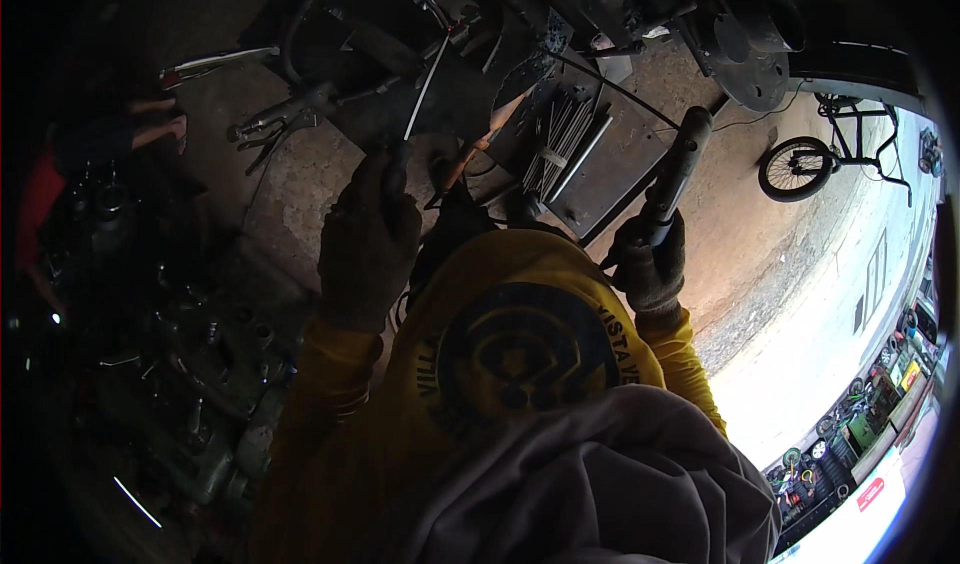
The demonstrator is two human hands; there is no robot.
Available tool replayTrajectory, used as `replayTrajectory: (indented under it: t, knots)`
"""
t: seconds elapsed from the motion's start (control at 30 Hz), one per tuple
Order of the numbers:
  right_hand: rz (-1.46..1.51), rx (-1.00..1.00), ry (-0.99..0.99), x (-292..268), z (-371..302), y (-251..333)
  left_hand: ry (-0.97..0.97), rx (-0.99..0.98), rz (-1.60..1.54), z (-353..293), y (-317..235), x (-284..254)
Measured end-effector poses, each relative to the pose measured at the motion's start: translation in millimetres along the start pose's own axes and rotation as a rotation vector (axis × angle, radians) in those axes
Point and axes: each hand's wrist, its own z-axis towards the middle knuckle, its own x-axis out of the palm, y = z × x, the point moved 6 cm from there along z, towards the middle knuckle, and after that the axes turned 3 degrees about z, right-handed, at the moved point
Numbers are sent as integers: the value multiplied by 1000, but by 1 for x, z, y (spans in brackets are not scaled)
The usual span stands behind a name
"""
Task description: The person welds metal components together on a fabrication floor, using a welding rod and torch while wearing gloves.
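1. Left hand (368, 239) is grasping a dark handle (397, 167); pale rod (427, 92) is pointing away, slightly right, tip glowing at dark metalwork (378, 52). Contact: can't tell.
2. Right hand (648, 264) is gripping a grey tube (682, 169), axis running away, slightly right.
3. Rod bundle (560, 144) is lying along dark panel's (625, 161) left edge, between hands.
4. Metalwork is crowding the tip; pliers (287, 117) are sitting left.

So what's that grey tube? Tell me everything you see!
The grey tube looks like dull metal, long and round, with a blunt upper end and a small dark spot near it. The gloved right hand grips its lower part. It slants up rightward in the picture's right half. A thin dark rod reaches toward its top; whether they join is unclear.
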Motion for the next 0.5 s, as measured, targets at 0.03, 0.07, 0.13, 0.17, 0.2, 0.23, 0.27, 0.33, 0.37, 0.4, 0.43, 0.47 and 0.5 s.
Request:
replayTrajectory:
  t: [0.03,0.07,0.13,0.17,0.2,0.23,0.27,0.33,0.37,0.4,0.43,0.47,0.5]
  knots:
    - [7,2,-6,-1,0,0,4,-3,-13,0,1,0]
    - [14,5,-14,-2,0,-1,8,-5,-26,0,1,1]
    - [16,9,-13,-1,0,0,-46,46,-29,2,5,4]
    - [19,17,-9,0,-1,0,-99,93,-29,1,4,3]
    - [20,17,-9,0,-1,0,-99,92,-28,1,4,2]
    - [26,25,-1,0,-1,0,-88,74,-25,1,3,1]
    - [31,31,5,0,-1,-1,-77,58,-23,1,2,1]
    - [32,30,10,0,-1,-2,-69,56,-57,2,-4,-2]
    - [29,31,14,0,-1,-1,-59,53,-95,3,-5,-2]
    - [27,30,14,1,-1,0,-59,53,-97,3,-3,-2]
    - [30,36,6,1,-1,0,-72,73,-73,3,-3,-2]
    - [37,40,-2,0,-1,-1,-87,94,-46,3,-3,-2]
    - [38,40,-2,0,-1,-1,-87,94,-46,2,-4,-4]
